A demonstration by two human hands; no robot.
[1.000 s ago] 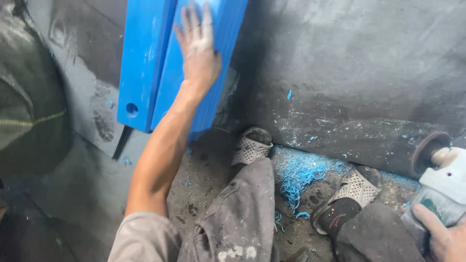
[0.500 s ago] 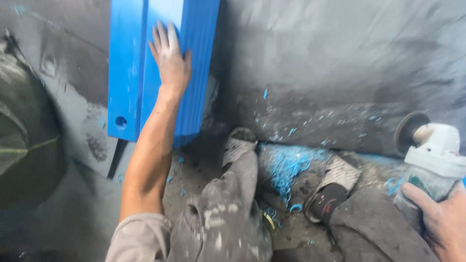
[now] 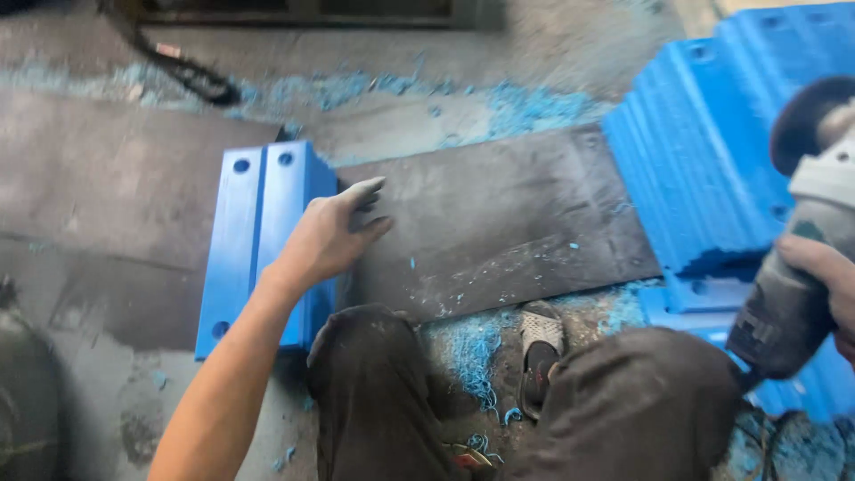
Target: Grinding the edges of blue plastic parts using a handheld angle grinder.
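Left hand (image 3: pixel 328 239) rests open on flat blue block (image 3: pixel 258 240), lengthwise away; right hand (image 3: pixel 824 281) apparently grips grinder (image 3: pixel 797 267).

Both arms are bare to the elbow; dusty dark brown trousers (image 3: pixel 623 410) cover the legs, and a perforated grey sandal (image 3: pixel 541 356), seemingly rubber, is worn.

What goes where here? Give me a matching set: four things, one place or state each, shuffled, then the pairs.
Things:
1. left hand
2. angle grinder
3. stack of blue blocks
4. sandal

Places or states:
A. piled at upper right
B. resting on the blue blocks on the floor
C. between the knees, among blue shavings
D. gripped in the right hand

Pairs: 1-B, 2-D, 3-A, 4-C
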